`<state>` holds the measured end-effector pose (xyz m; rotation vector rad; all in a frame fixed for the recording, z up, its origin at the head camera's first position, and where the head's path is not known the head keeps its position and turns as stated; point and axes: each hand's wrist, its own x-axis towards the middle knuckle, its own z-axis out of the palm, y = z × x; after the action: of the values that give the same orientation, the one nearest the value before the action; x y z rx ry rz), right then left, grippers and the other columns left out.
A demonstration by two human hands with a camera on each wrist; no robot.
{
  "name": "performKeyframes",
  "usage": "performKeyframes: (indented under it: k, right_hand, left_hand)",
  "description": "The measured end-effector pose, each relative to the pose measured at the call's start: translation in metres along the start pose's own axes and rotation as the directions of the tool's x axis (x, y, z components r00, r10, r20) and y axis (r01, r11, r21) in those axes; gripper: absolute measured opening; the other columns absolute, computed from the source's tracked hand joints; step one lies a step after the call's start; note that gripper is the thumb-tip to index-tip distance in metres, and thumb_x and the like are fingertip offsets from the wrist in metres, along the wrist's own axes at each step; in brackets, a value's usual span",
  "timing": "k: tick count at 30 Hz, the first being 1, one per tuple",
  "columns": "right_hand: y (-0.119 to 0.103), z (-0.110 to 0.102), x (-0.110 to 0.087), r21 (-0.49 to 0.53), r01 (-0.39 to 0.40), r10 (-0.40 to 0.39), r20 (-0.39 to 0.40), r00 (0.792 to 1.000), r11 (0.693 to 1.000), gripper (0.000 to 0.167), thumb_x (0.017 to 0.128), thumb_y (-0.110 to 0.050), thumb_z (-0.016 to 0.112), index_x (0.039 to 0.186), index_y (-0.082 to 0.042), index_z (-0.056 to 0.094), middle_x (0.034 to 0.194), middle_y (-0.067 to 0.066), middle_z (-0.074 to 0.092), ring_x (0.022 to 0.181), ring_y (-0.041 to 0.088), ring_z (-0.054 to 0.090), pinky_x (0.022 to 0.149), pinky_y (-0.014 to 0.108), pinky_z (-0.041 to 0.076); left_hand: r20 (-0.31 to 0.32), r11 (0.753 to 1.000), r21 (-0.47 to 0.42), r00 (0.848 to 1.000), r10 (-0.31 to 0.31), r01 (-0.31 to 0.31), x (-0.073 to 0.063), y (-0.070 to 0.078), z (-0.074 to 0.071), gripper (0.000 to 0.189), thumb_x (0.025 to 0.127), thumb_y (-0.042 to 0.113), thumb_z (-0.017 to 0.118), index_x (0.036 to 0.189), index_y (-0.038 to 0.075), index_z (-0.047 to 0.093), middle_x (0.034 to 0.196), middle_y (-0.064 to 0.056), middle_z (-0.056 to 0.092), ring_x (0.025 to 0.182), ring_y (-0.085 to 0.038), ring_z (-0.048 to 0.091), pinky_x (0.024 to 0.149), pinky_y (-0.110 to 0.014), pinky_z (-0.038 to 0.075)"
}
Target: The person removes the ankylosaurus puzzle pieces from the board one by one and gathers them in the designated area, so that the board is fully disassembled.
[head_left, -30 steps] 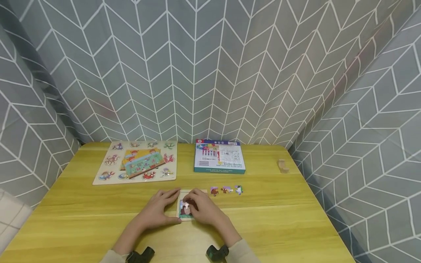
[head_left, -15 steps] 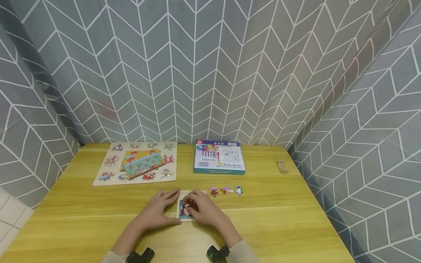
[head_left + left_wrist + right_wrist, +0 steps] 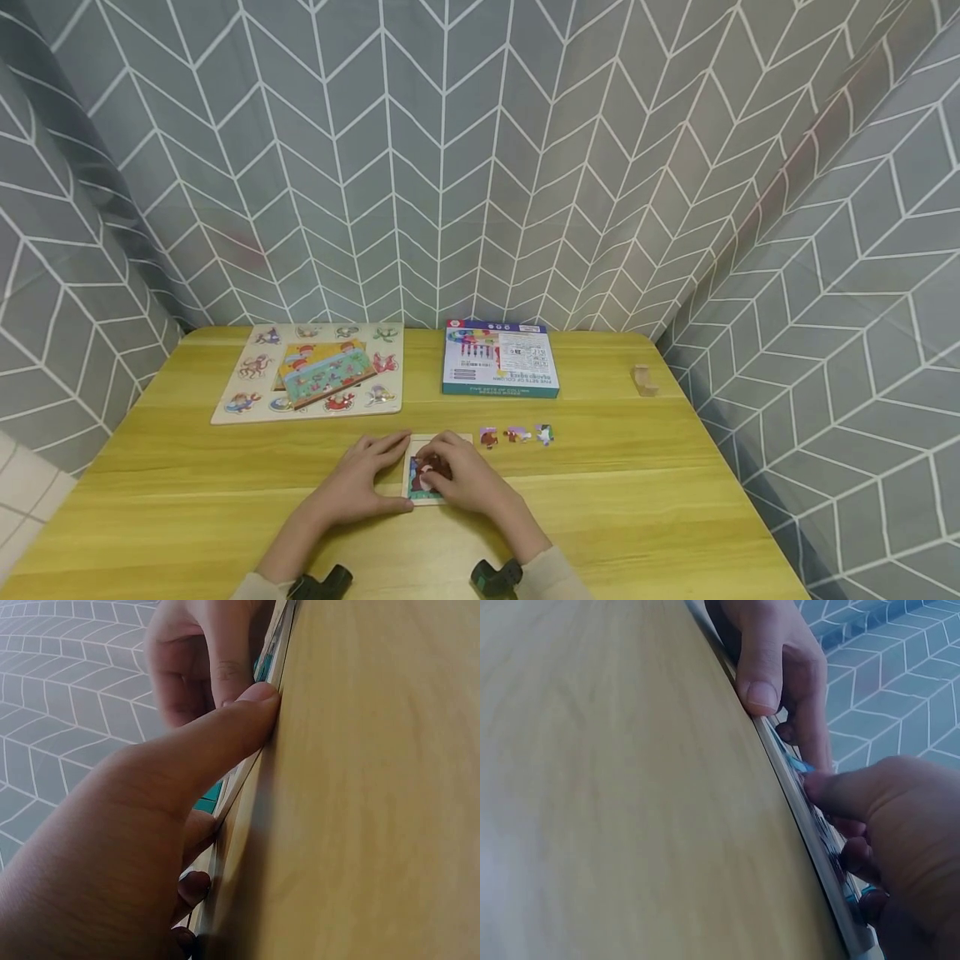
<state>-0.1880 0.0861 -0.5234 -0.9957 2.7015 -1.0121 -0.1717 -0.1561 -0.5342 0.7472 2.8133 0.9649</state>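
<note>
Nearest, below the fingers, two beige sleeves (image 3: 557, 575) end at the wrists, each with a black wrist device (image 3: 322, 582). Ahead of them on the yellow wood-grained table (image 3: 637, 508), the left hand (image 3: 363, 479) spreads its thumb and index finger, uncurled, along the left side of a small framed puzzle (image 3: 422, 440); the thumb meets the near corner, the index finger the far one. The right hand (image 3: 468, 475) bends over the same puzzle, thumb and fingertips on its brown-and-teal picture — whether they pinch a piece I cannot tell. So the puzzle lies flat between the two sets of fingers, partly under the right ones.

Just beyond the right knuckles, to their right, three loose puzzle pieces (image 3: 517, 434) lie in a row, apart from each other.

Farther off, ahead and left of the left fingertips, a pale board (image 3: 262, 385) of sea creatures carries an orange picture (image 3: 300, 354) and a teal picture (image 3: 330, 377), overlapping. Well to the right of the right fingers sits a small wooden block (image 3: 644, 380). Beyond the right fingertips lies a boxed set (image 3: 501, 358); behind everything hangs a grey zigzag curtain (image 3: 480, 167).
</note>
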Motion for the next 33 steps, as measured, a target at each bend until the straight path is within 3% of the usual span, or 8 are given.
performKeyframes:
  k: [21,29,33]
  right_hand:
    - [-0.002,-0.001,0.0,-0.047,-0.018,0.02,0.039,0.999,0.999,0.026,0.107,-0.018,0.065,0.131,-0.012,0.072,0.122,0.0,0.063,0.101,0.006,0.055,0.093,0.025,0.05]
    - [-0.001,-0.005,-0.004,-0.028,-0.02,0.02,0.007,1.0,0.999,0.027,0.109,-0.019,0.062,0.134,-0.014,0.07,0.125,0.001,0.061,0.108,0.009,0.057,0.096,0.029,0.052]
    - [0.004,-0.016,-0.013,-0.002,-0.071,0.071,-0.037,0.997,0.997,0.028,0.11,-0.024,0.061,0.136,-0.017,0.07,0.129,0.0,0.06,0.104,0.008,0.057,0.092,0.029,0.053]
  left_hand:
    - [-0.003,1.0,0.005,1.0,-0.001,0.001,0.0,-0.001,0.003,0.102,0.08,0.066,0.084,0.16,0.011,0.05,0.166,-0.005,0.045,0.115,-0.017,0.045,0.097,-0.052,0.044]
    - [-0.006,1.0,0.012,1.0,0.002,-0.002,0.001,-0.001,0.003,0.103,0.08,0.066,0.084,0.16,0.011,0.05,0.166,-0.004,0.046,0.113,-0.016,0.045,0.097,-0.05,0.044]
    - [-0.004,1.0,0.015,1.0,-0.013,0.013,0.001,-0.001,0.002,0.104,0.079,0.066,0.085,0.16,0.012,0.049,0.166,-0.004,0.046,0.113,-0.016,0.045,0.096,-0.05,0.044]
